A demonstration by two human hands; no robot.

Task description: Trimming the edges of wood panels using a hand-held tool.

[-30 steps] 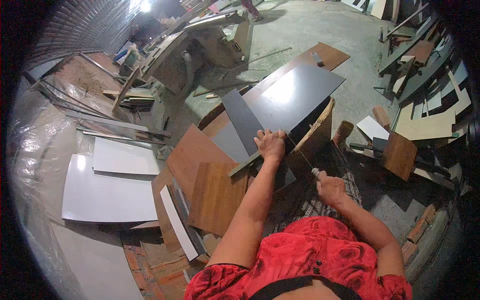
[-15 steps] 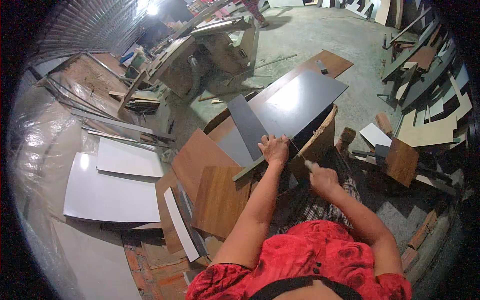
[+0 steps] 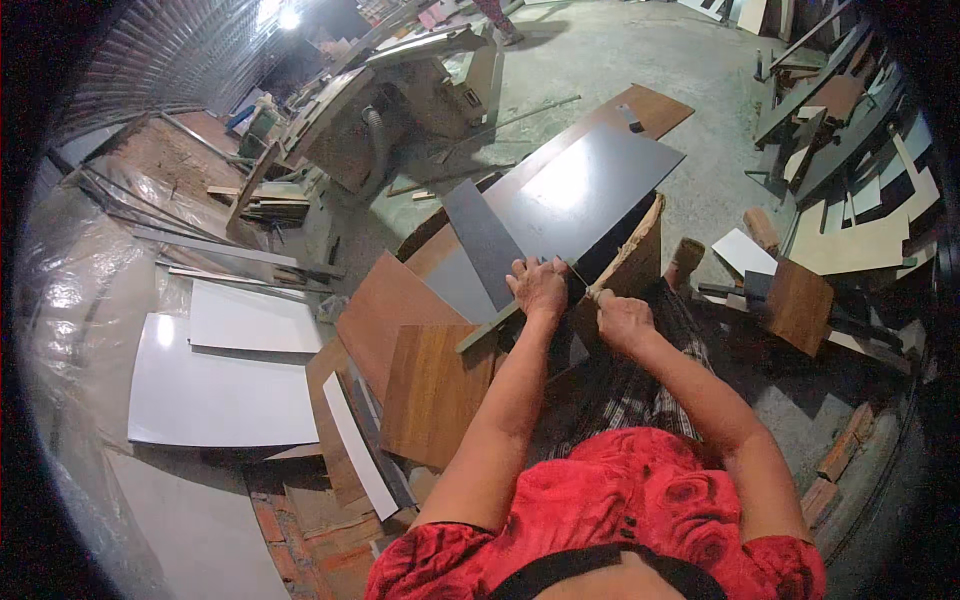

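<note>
My left hand (image 3: 540, 290) bears down with bent fingers on a narrow greenish-edged board (image 3: 487, 330), by the lower end of a dark grey strip (image 3: 482, 225). Closed in my right hand (image 3: 625, 322) is a thin, rod-like hand tool (image 3: 578, 274), its tip pointing up-left, close to my left fingers. Whether it is a file or a blade cannot be made out. Beyond my hands a large glossy grey panel (image 3: 560, 190) lies over a brown wood board (image 3: 655, 108). To the right of the panel stands a rough-edged brown piece (image 3: 635, 250).
Brown wood panels (image 3: 430, 395) and white panels (image 3: 225, 390) lie to my left. A bench-like machine with a hose (image 3: 375, 130) stands farther back. Offcuts (image 3: 800, 300) and long boards are heaped on the right. At the far top, a person's leg (image 3: 495, 15) shows.
My right hand has moved up and left, bringing the tool's handle closer to my left hand. The left hand keeps its place on the board. The whole view has shifted slightly.
</note>
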